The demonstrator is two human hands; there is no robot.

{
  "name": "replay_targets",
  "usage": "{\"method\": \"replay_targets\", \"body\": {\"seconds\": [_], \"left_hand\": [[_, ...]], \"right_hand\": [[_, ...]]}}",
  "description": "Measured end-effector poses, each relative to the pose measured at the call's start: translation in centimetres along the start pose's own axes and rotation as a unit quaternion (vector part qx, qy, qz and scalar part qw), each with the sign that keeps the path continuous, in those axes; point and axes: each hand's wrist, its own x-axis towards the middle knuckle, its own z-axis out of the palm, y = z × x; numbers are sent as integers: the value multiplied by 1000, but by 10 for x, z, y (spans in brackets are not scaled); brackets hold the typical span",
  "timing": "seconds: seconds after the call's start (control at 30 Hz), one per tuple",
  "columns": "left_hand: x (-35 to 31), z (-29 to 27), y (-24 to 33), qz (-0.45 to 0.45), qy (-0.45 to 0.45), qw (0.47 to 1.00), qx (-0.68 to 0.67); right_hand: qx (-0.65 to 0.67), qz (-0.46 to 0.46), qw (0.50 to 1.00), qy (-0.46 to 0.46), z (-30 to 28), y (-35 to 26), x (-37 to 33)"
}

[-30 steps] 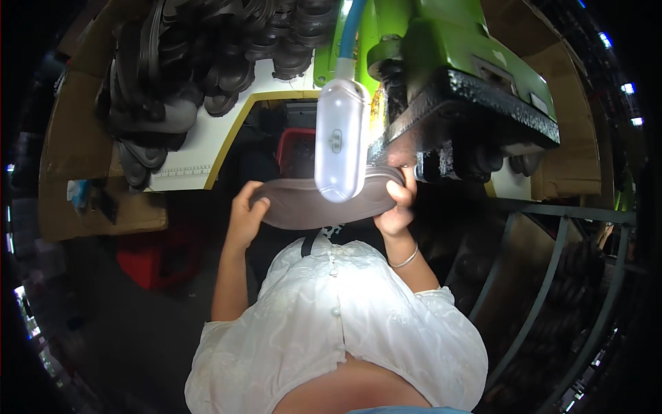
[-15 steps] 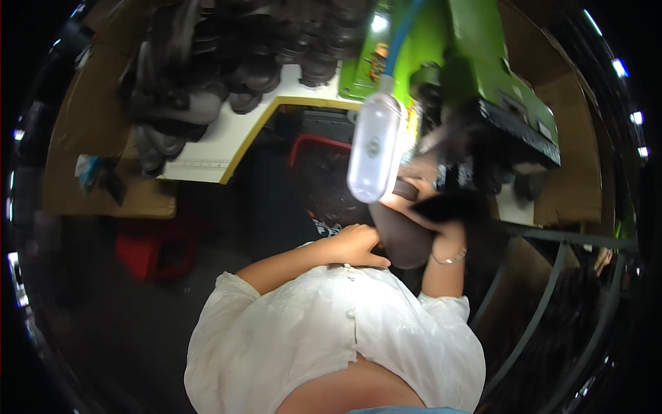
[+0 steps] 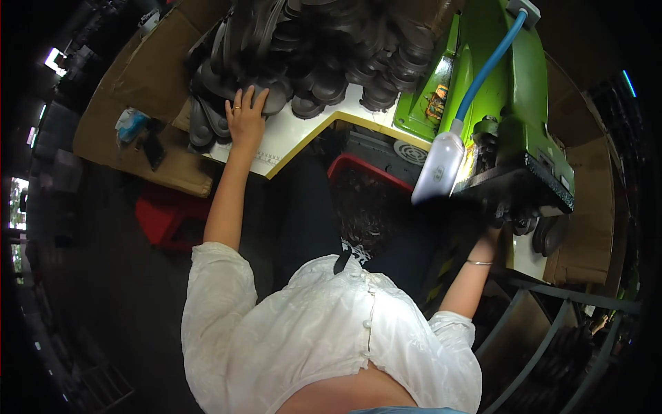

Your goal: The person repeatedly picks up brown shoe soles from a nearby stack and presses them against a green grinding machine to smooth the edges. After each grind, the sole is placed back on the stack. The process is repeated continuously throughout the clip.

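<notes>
My left hand [image 3: 247, 121] reaches out to a heap of dark grey-brown shoe soles [image 3: 324, 86] on the white, yellow-edged table [image 3: 276, 153]. Its fingers are stretched and apart, and their tips lie on a sole at the heap's near left side. On the right, my right hand [image 3: 491, 237] is at the underside of a green machine [image 3: 527, 90]. The machine's dark front part and shadow hide its fingers, so I cannot make out whether they hold anything. A few dark soles [image 3: 549, 234] lie just right of that hand.
A white lamp [image 3: 439, 165] on a blue flexible stem hangs before the machine. Below the table's cut-out stands a red bin [image 3: 345, 164] with dark scraps. Cardboard [image 3: 155, 90] walls both sides; a red stool [image 3: 162, 217] is at left, a metal rail [image 3: 586, 298] at right.
My left hand has gone from my lap up and left to the heap. My right hand has moved right, under the machine; the dark sole it had near my lap is out of sight.
</notes>
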Motion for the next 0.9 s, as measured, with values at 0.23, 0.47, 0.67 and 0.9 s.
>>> {"method": "replay_targets", "body": {"seconds": [0.23,0.47,0.67,0.9], "left_hand": [[-35,-95,98,107,59,907,-403],[-112,-107,209,-378,-161,355,-840],[-124,-110,236,-122,-457,564,-677],[-116,-107,275,165,-270,714,-625]], "right_hand": [[-86,35,933,-347,23,-15,-119],[492,294,741,-350,13,-38,-181],[542,214,808,-90,-14,-27,-159],[386,142,898,-156,9,-49,-164]]}}
